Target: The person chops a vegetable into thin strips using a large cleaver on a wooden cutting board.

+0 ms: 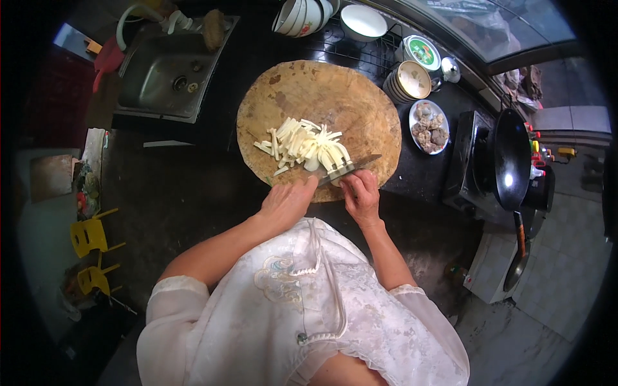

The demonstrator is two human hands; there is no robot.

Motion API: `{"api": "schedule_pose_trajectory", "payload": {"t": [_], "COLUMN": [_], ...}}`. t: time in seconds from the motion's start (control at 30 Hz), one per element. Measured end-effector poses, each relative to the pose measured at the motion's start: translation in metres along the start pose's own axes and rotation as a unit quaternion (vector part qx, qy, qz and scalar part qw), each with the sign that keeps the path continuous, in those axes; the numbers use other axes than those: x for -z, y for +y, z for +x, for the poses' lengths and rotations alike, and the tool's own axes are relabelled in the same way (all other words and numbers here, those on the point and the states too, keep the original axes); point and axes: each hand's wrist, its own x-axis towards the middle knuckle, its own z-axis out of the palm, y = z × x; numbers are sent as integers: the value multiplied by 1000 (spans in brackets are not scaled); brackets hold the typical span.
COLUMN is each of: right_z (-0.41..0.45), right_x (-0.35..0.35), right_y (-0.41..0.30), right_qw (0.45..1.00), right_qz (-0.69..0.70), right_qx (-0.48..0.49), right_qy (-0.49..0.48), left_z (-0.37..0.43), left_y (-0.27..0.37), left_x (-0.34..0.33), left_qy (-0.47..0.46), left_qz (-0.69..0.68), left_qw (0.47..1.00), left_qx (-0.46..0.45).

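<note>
A heap of pale vegetable strips (pixel 309 144) lies on a round wooden chopping board (pixel 318 96). My left hand (pixel 289 202) is closed at the near left end of a kitchen knife (pixel 347 169), whose handle is hidden by the fingers. The blade slants up to the right, along the near right side of the heap, with its tip over the board. Close behind the blade, my right hand (pixel 362 195) has its fingers bent on a pale vegetable piece (pixel 337 182), mostly covered by the fingers and blade.
A steel sink (pixel 164 77) is at the upper left. Beyond the board stand white bowls (pixel 363 22) on a wire rack. To the right are stacked small bowls (pixel 413 81), a plate of brown lumpy food (pixel 428 107), a gas stove (pixel 466 159) and a black wok (pixel 512 159).
</note>
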Motion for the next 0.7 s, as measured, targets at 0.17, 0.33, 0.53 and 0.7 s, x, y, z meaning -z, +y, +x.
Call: {"api": "schedule_pose_trajectory", "payload": {"t": [0.17, 0.33, 0.53, 0.7], "right_z": [-6, -7, -8, -4], "right_x": [-3, -5, -6, -5], "right_y": [-2, -1, -2, 0], "right_qw": [999, 1000, 999, 1000], "right_qz": [-16, 0, -4, 3], "right_qx": [-23, -8, -17, -3], "right_qy": [15, 30, 32, 30], "left_z": [-37, -47, -24, 15], "left_y": [17, 16, 12, 7], "left_x": [44, 52, 24, -19], "left_qy": [-81, -136, -123, -30], "left_qz": [-31, -13, -24, 9], "left_qw": [994, 987, 990, 999], "left_qx": [59, 83, 62, 15]}}
